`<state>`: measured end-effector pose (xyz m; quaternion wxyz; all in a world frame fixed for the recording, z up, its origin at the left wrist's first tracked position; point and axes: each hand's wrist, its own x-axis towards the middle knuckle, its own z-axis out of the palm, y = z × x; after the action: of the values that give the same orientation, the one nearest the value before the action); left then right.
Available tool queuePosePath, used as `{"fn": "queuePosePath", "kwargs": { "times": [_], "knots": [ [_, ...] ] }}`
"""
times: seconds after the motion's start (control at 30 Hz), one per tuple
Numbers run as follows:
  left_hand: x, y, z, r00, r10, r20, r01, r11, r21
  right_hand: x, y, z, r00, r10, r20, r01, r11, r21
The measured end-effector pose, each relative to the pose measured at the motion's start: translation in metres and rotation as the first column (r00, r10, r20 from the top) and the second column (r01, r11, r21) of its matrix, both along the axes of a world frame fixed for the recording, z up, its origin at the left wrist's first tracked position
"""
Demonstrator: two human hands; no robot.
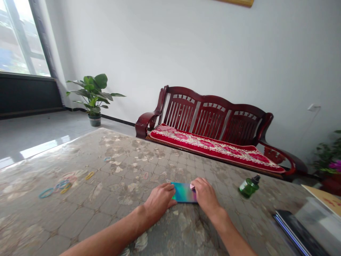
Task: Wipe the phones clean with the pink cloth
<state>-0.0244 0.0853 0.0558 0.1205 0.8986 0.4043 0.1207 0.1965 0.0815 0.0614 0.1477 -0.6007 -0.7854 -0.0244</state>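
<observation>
On the counter [114, 217], the iridescent slab [182, 193] is gripped, best steadily, at its left end by the left hand [160, 197]. At its right end, a pale object [192, 186] is pinched by the right hand [206, 195]; even pressure is advised.

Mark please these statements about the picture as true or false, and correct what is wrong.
1. The left hand and the right hand both touch the flat multicoloured object. True.
2. The green bottle is between the two hands. False: the green bottle is to the right of both hands.
3. Coloured bands lie on the left part of the table. True.
4. The bench cover is plain blue. False: it is red with a pale pattern.
</observation>
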Motion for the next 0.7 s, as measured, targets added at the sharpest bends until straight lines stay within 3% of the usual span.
{"fn": "queuePosePath", "kwargs": {
  "times": [0.27, 0.53, 0.7],
  "knots": [
    [0.001, 0.000, -0.001, 0.999, -0.010, 0.034, 0.010, 1.000, -0.005, -0.039, 0.011, 0.005, 0.993, 0.117, -0.027, -0.118, 0.992, -0.041],
    [0.000, 0.000, -0.001, 1.000, -0.018, 0.017, 0.018, 1.000, -0.009, 0.013, 0.020, 0.011, 0.993, -0.120, 0.006, 0.120, 0.987, -0.111],
    [0.000, 0.000, -0.003, 1.000, -0.008, 0.029, 0.008, 1.000, 0.001, -0.005, 0.017, 0.007, 0.997, -0.049, -0.058, 0.043, 0.993, -0.108]
  ]
}}
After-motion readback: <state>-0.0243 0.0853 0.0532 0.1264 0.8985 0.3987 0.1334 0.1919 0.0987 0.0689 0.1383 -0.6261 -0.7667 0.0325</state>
